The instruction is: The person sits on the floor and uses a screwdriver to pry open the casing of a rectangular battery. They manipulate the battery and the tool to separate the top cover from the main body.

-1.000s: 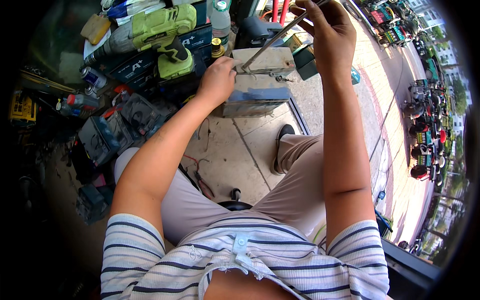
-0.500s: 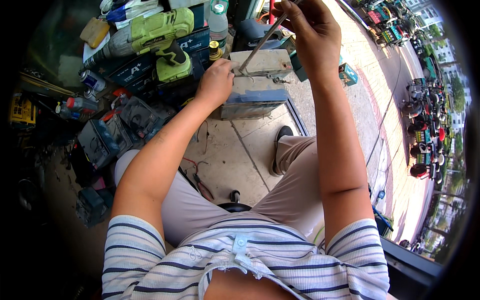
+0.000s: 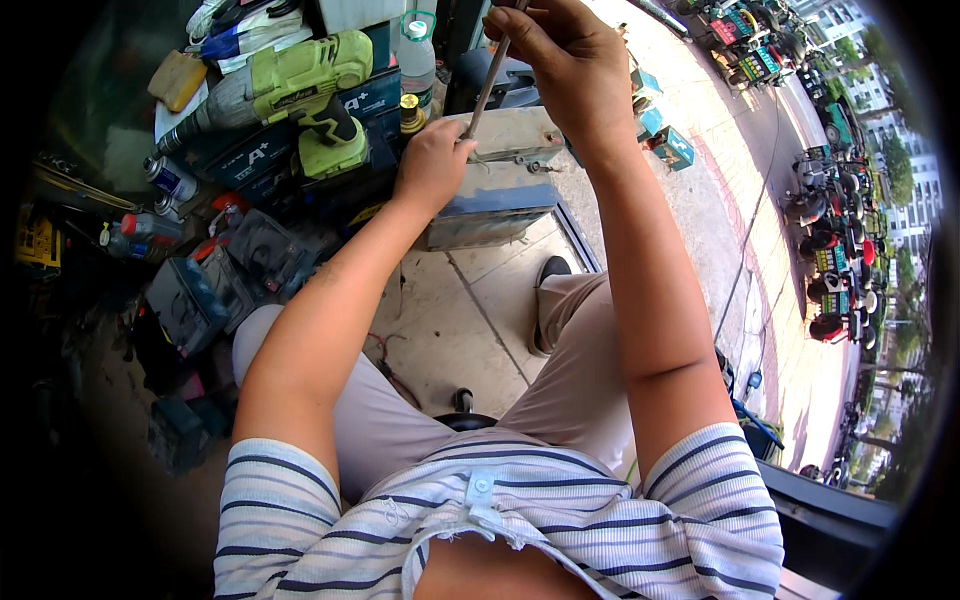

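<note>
A worn grey block-shaped battery (image 3: 495,200) with small metal fittings on top stands on the tiled floor ahead of me. Above it, a long thin metal rod (image 3: 489,92) slants down from my right hand (image 3: 575,75). The fingers of that raised hand are closed round the rod's upper part, whose end is cut off by the picture's top edge. My left hand (image 3: 432,170) is at the battery's left top edge, its thumb and fingers pinched at the rod's lower end. The rod's very tip is hidden by these fingers.
Left of the battery, a green cordless impact wrench (image 3: 300,95) lies on dark boxes (image 3: 255,155). A clear bottle (image 3: 417,65) and a gold-capped container (image 3: 410,112) stand near my left hand. Cans, bottles and plastic cases crowd the left. Small boxes (image 3: 672,148) sit outside on the right, with parked motorbikes beyond.
The rod stands steeper, and my right hand has shifted left with it. My left thumb and fingers have come together at its lower end. The whole view has moved slightly.
</note>
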`<state>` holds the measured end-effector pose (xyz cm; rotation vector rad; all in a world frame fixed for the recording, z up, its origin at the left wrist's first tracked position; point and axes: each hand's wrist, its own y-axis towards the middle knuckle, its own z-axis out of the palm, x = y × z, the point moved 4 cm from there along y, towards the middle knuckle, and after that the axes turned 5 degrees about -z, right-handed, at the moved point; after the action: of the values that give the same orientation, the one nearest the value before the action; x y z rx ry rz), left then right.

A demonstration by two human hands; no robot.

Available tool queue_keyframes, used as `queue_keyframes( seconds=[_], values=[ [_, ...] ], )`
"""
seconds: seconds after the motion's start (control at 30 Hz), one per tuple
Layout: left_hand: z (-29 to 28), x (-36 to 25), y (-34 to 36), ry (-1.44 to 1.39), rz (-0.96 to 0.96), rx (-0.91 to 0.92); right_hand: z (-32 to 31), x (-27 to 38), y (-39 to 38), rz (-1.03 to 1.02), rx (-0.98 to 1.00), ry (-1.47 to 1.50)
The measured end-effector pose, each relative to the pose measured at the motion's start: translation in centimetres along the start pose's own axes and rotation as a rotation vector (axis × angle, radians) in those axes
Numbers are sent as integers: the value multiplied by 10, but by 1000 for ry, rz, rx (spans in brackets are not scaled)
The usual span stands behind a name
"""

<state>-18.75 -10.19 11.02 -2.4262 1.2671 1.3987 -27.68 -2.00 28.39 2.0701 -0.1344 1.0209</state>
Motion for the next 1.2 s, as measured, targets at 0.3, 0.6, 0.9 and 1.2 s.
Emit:
queue_keyframes(
  seconds=[0.3,0.6,0.9,1.2],
  values=[
    [5,-2,4,39,19,-16,-1,26,-25,153,273,-761],
    [13,14,3,29,108,-37,-8,102,42,-567,-331,-1134],
    [15,19,2,51,87,-15,19,74,50,-45,433,-1069],
    [11,19,-5,139,-24,140,20,53,74,0,558,-1109]
  ],
)
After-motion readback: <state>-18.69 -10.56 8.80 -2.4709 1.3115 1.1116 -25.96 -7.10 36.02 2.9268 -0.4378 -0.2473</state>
